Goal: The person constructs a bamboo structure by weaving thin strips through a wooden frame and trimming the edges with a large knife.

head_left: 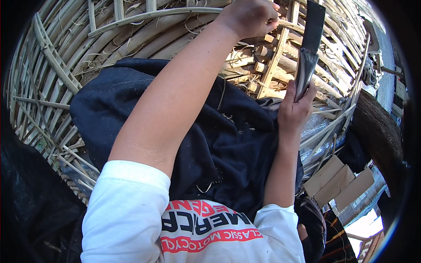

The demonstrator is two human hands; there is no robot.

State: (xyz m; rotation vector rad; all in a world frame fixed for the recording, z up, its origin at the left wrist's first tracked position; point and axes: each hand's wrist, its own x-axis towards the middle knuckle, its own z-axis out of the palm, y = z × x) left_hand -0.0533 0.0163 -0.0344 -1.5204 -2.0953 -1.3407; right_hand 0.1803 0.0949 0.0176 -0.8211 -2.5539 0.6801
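My right hand [296, 107] is closed around the handle of a broad-bladed knife [313, 30]. The handle looks grey and wrapped, and the dark, straight blade points away from me. At the top of the view my left hand [256, 18] is closed, fingers curled, over the split bamboo framework [166, 37]. A curved bamboo strip [153, 15] passes behind its wrist. What those fingers grip, if anything, is hidden. Dark cloth [237, 144] covers my lap between the arms, with a few pale shavings on it.
Bamboo slats curve around me on both sides. Short cut bamboo ends [263, 68] and curled shavings lie in the sunlit part ahead. A thick brown log [377, 125] and an opened cardboard box [333, 179] are at the right. Dark sheeting [39, 201] lies at lower left.
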